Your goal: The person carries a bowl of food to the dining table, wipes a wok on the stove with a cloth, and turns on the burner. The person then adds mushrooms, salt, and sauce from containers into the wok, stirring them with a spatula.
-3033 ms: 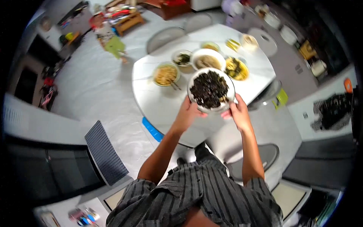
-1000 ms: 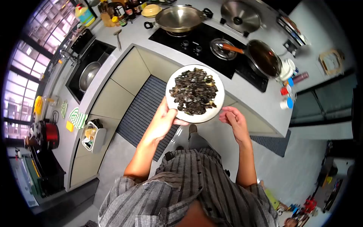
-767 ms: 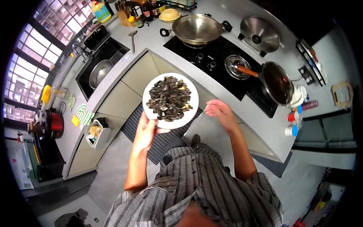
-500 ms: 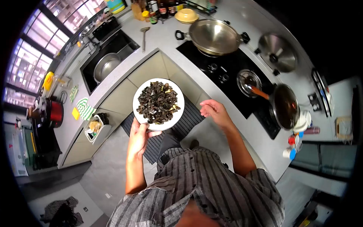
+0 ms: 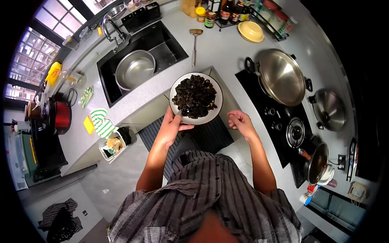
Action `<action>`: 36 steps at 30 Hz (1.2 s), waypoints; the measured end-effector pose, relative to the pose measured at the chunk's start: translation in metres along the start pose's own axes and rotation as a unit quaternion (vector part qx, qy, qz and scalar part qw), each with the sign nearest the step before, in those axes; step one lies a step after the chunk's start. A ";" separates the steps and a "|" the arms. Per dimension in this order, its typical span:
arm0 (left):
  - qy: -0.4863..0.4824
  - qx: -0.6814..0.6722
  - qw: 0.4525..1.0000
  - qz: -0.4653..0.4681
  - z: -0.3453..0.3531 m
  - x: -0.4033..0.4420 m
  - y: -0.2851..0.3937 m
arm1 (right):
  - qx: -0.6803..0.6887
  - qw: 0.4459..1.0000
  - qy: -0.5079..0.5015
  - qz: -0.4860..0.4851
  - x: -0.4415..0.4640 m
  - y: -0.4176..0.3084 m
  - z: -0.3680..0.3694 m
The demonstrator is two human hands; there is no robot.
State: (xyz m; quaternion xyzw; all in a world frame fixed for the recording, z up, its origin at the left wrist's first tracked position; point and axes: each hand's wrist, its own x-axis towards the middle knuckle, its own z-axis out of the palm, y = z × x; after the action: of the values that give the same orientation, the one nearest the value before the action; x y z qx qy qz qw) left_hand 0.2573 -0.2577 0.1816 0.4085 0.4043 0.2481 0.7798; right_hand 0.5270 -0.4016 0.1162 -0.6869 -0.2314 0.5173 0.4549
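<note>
A white plate [image 5: 184, 118] heaped with dark, leafy food [image 5: 194, 96] is held out in front of my body, over the gap before the counter corner. My left hand [image 5: 169, 128] grips its lower left rim, thumb on top. To the right of the plate, apart from it, my right hand [image 5: 242, 124] hangs with loosely curled fingers and nothing visible in them. Beyond the plate, a spatula [image 5: 194, 47] lies on the counter [image 5: 219, 50].
At the upper left, a metal basin [image 5: 135, 69] sits in the black sink [image 5: 170, 52]. On the right are a hob [image 5: 263, 109], a large wok [image 5: 281, 77], a handled pan [image 5: 318, 163] and a lid [image 5: 330, 109]. A bin [image 5: 113, 148] hangs at the left cabinet.
The view has gone from the dining table to the kitchen and turned towards the sink. My right hand has let go of the plate, which stays in my left hand.
</note>
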 end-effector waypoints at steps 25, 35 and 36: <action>0.090 -0.056 0.994 -0.014 -0.077 0.262 0.070 | -0.430 0.864 0.234 -0.116 0.414 -0.072 0.074; 0.067 -0.083 0.988 -0.111 -0.075 0.382 0.029 | -0.438 0.834 0.322 -0.096 0.448 -0.086 0.015; 0.061 -0.078 0.988 -0.123 -0.070 0.389 0.030 | -0.435 0.828 0.336 -0.111 0.445 -0.088 0.015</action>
State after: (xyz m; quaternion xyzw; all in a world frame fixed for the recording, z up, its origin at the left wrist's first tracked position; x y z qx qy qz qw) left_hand 0.4113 0.0681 0.0168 0.2783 0.4777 0.2058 0.8075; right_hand 0.6855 -0.0025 -0.0317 -0.9148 -0.3401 0.0466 0.2130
